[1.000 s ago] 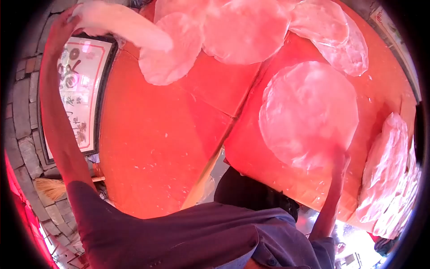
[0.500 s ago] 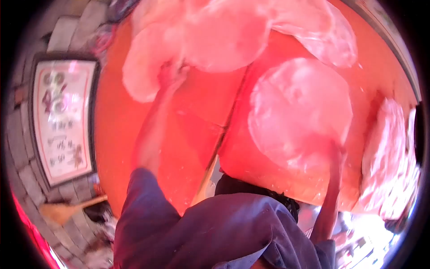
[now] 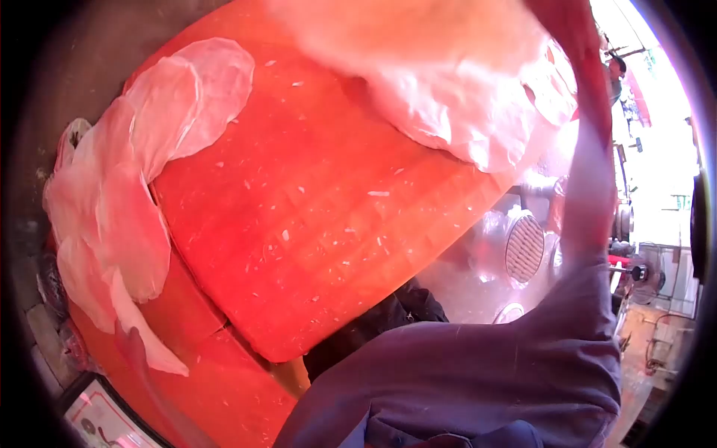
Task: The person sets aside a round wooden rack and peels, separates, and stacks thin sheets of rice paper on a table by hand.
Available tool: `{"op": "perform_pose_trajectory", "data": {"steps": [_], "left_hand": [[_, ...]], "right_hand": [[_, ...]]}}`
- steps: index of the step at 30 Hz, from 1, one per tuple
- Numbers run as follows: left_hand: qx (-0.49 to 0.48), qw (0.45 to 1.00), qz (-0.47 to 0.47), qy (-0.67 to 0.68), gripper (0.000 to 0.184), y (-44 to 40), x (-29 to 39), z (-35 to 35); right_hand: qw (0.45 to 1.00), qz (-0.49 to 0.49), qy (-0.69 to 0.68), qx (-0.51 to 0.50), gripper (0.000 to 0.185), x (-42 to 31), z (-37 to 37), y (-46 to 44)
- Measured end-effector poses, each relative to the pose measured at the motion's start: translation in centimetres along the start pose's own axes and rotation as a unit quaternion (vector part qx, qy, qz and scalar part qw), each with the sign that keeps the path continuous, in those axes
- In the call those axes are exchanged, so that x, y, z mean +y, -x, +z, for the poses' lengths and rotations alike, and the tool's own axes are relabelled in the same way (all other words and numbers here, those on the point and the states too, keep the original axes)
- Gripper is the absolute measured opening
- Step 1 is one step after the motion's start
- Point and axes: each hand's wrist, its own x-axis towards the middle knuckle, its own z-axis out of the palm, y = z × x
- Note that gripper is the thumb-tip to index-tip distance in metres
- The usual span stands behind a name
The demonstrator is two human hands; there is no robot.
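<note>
Thin, pale, floppy round sheets like flatbread (image 3: 112,209) overlap in a row along the table's left side. My left hand (image 3: 131,340) is at the near end of that row, against a drooping flap; its fingers are blurred and partly covered. At the top, a large thin sheet (image 3: 418,33) is smeared by motion above the table. My right forearm (image 3: 590,149) reaches up beside it and leaves the frame, so the right hand is out of sight. Under the blurred sheet, a pile of wrinkled sheets (image 3: 463,119) lies at the table's far right edge.
The red-orange tabletop (image 3: 299,201) carries scattered flakes and has a seam between two parts. A framed sign (image 3: 112,418) stands at lower left. Beyond the right edge are a ribbed round metal thing (image 3: 525,250) and a person (image 3: 616,71) in the distance.
My view has swung to the right. The round sheet that lay near my right hand is gone from its spot on the table; a blurred sheet is now raised over the pile, and my right arm is up.
</note>
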Motion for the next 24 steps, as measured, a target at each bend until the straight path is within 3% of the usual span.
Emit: {"op": "perform_pose_trajectory", "data": {"steps": [2,3,5,6,7,8,9,10,12,13,17,19,20,21,22,24], "left_hand": [[0.000,0.998,-0.002,0.064,0.052,0.6,3.7,-2.5],[-0.003,0.995,0.003,0.101,0.053,1.0,6.6,-3.6],[-0.024,0.979,0.025,0.203,0.056,2.0,13.0,-5.8],[-0.039,0.966,0.047,0.253,0.058,2.5,17.3,-6.9],[-0.056,0.950,0.070,0.299,0.059,3.4,21.7,-7.9],[-0.072,0.934,0.091,0.337,0.058,4.3,26.8,-9.0],[-0.090,0.916,0.112,0.375,0.057,5.3,31.9,-10.2],[-0.102,0.909,0.140,0.378,0.056,5.6,36.4,-11.0],[-0.120,0.895,0.194,0.382,0.051,6.0,44.7,-12.3],[-0.122,0.882,0.219,0.398,0.048,5.8,47.7,-12.2],[-0.123,0.802,0.295,0.505,0.037,4.0,58.5,-10.8],[-0.126,0.747,0.314,0.573,0.033,2.1,62.4,-8.5],[-0.128,0.721,0.317,0.603,0.032,0.9,64.1,-7.0],[-0.134,0.698,0.312,0.631,0.032,0.0,65.4,-4.8],[-0.142,0.688,0.286,0.652,0.032,-0.2,66.6,-2.2],[-0.171,0.703,0.188,0.665,0.025,2.1,67.8,4.6]], "right_hand": [[0.944,-0.243,0.211,0.073,0.011,-0.2,-1.9,1.6],[0.944,-0.242,0.210,0.079,0.011,1.4,-2.1,2.0],[0.885,-0.255,0.390,-0.007,0.013,5.2,-1.6,2.9],[0.907,-0.272,0.319,-0.022,0.005,8.2,-0.6,4.5],[0.924,-0.290,0.246,-0.034,0.014,11.7,1.3,7.0],[0.954,-0.192,0.224,-0.046,0.023,15.0,5.2,10.3],[0.891,-0.092,0.384,-0.223,0.023,13.6,5.7,12.6],[0.832,-0.225,0.456,-0.221,0.018,16.7,8.2,16.6],[0.871,-0.261,0.365,-0.200,0.017,21.2,12.7,24.6],[0.950,-0.161,0.197,-0.179,0.019,20.4,12.9,26.7],[0.946,-0.131,0.162,-0.249,0.018,20.4,11.0,28.2],[0.975,-0.166,0.111,-0.099,0.017,19.8,9.4,28.1],[0.969,-0.145,0.097,-0.177,0.016,20.0,9.0,28.1],[0.955,-0.125,0.084,-0.255,0.016,20.2,8.6,28.2],[0.949,-0.133,0.082,-0.273,0.016,19.8,7.8,28.5],[0.960,-0.151,0.006,-0.234,0.014,18.2,6.0,30.2]]}}
